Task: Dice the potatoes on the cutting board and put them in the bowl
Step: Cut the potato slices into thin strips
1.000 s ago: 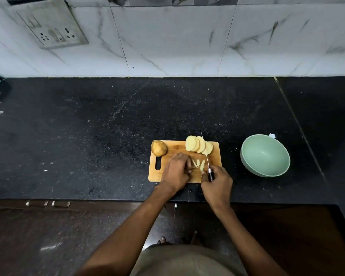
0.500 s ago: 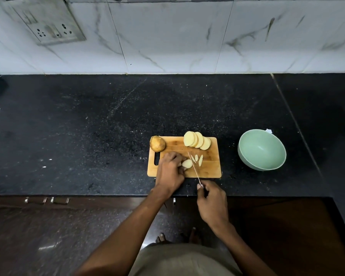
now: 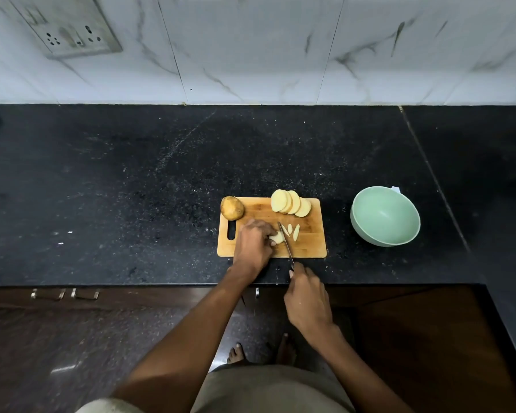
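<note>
The left hand (image 3: 252, 244) pins a potato slice (image 3: 277, 238) on the cutting board (image 3: 310, 234); the right hand (image 3: 307, 302) grips a knife (image 3: 286, 242); no writing legible.

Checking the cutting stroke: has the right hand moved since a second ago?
Yes. The right hand with the knife has drawn back toward the person, off the cutting board, to the counter's front edge.

**Dim light, wide-angle warp**

Dim overall. The wall tiles (image 3: 251, 49) are brightest, the black counter (image 3: 131, 189) soaks up light with faint sheen. My view bends hard at the edges. Cutting board (image 3: 310, 234) sharp; floor (image 3: 57, 353) shows small glare.
</note>
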